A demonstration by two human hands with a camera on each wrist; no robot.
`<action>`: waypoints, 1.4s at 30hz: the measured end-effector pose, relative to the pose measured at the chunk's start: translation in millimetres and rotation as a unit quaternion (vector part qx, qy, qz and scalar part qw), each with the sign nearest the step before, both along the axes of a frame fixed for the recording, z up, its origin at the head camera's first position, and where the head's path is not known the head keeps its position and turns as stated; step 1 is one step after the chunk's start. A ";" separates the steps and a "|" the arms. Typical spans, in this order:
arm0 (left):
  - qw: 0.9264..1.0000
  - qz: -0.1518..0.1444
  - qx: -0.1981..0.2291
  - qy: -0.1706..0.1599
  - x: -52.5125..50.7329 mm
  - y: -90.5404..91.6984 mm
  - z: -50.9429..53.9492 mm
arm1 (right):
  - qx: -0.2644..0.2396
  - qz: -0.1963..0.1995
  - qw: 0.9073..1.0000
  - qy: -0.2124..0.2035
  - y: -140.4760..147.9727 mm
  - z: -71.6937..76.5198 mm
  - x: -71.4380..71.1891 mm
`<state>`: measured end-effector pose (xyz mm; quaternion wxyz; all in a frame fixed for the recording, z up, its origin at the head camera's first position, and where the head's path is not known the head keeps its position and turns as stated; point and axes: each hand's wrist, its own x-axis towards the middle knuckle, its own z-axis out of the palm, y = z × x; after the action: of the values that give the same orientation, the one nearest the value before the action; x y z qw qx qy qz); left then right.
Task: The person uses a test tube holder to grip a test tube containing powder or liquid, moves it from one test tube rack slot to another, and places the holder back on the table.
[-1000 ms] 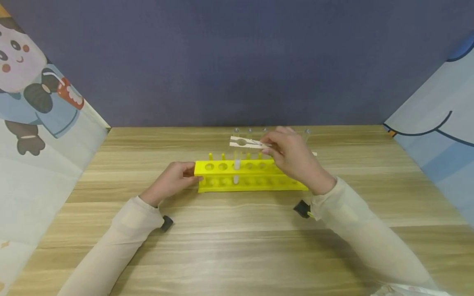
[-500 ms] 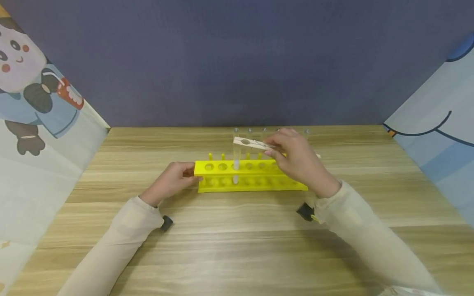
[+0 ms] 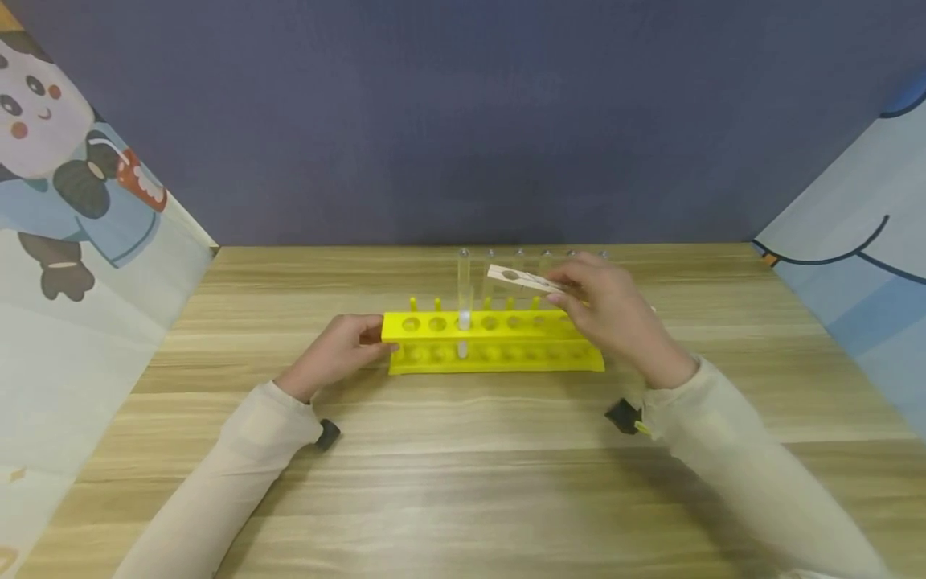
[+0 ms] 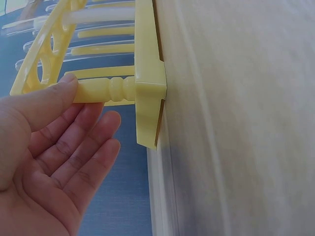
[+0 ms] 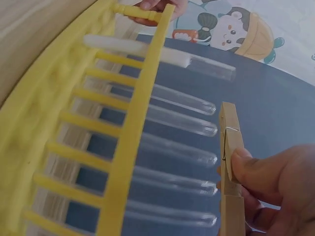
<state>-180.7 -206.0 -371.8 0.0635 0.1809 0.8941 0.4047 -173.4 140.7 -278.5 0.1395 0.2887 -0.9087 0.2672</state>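
Observation:
A yellow test tube rack (image 3: 492, 328) stands upright on the table. My left hand (image 3: 346, 347) pinches the post at its left end between thumb and fingers; the left wrist view shows the thumb (image 4: 64, 93) on that post. One test tube (image 3: 464, 281) holding white material stands in a hole left of the middle. Behind and right of it, above the rack, my right hand (image 3: 611, 314) holds a wooden test tube clamp (image 3: 524, 279). Its wooden tip points left and is apart from the filled tube, as the right wrist view shows with the clamp (image 5: 229, 162) in front.
Several clear tubes (image 5: 182, 129) sit upside down on the pegs along the rack's back. The wood-grain table (image 3: 463, 466) meets a dark blue back panel (image 3: 463, 129). Printed side walls stand left and right.
My right hand has drawn the clamp to the right, away from the filled tube, which stays in the rack. My left hand keeps its place at the rack's end.

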 end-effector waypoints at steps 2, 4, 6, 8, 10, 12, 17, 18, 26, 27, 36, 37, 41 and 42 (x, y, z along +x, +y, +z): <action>1.000 -0.002 -0.001 0.004 -0.8 -0.1 -0.4 | 0.007 0.000 1.000 0.010 5.3 -2.1 -0.8; 1.000 -0.001 -0.002 0.006 -1.1 0.0 0.0 | 0.015 -0.002 1.000 0.020 10.2 -4.2 -0.8; 1.000 -0.001 -0.003 0.007 -1.0 0.4 0.9 | 0.019 -0.005 1.000 0.023 14.4 -5.9 -0.6; 1.000 -0.002 -0.006 0.010 -0.7 0.8 2.1 | 0.021 -0.009 0.999 0.022 18.5 -7.2 -0.1; 1.000 -0.002 -0.009 0.012 -0.5 1.3 3.2 | 0.022 -0.013 1.000 0.015 23.2 -8.0 1.0; 1.000 -0.003 -0.012 0.012 -0.5 1.4 3.9 | 0.027 -0.018 0.999 0.010 28.4 -9.0 2.2; 1.000 -0.006 -0.006 0.003 -1.0 1.7 4.3 | 0.044 -0.029 0.999 0.010 42.9 -12.7 5.7; 1.000 -0.006 -0.005 0.000 -1.0 1.8 4.3 | 0.045 -0.031 0.998 0.012 45.8 -13.6 6.3; 1.000 -0.003 -0.005 -0.002 -0.3 1.6 3.6 | 0.059 -0.051 0.997 0.009 67.1 -16.8 10.8; 1.000 -0.004 -0.004 -0.002 -0.2 1.6 3.5 | 0.060 -0.053 0.997 0.009 69.6 -16.5 11.7; 1.000 0.003 -0.017 -0.002 0.2 0.4 2.5 | 0.076 -0.063 0.995 -0.005 89.5 -16.3 16.8; 1.000 0.003 -0.016 -0.003 0.3 0.8 3.0 | 0.078 -0.069 0.994 -0.008 92.0 -16.1 18.1; 1.000 0.007 -0.015 -0.003 1.7 0.7 3.4 | 0.086 -0.084 0.993 -0.010 99.7 -18.0 20.4; 1.000 0.006 -0.015 -0.003 1.9 0.6 3.5 | 0.087 -0.086 0.992 -0.008 101.3 -18.8 21.1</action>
<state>-178.8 -205.4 -368.3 0.0659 0.1731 0.9010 0.3924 -152.3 242.1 -297.3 0.1291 0.2186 -0.9511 0.1762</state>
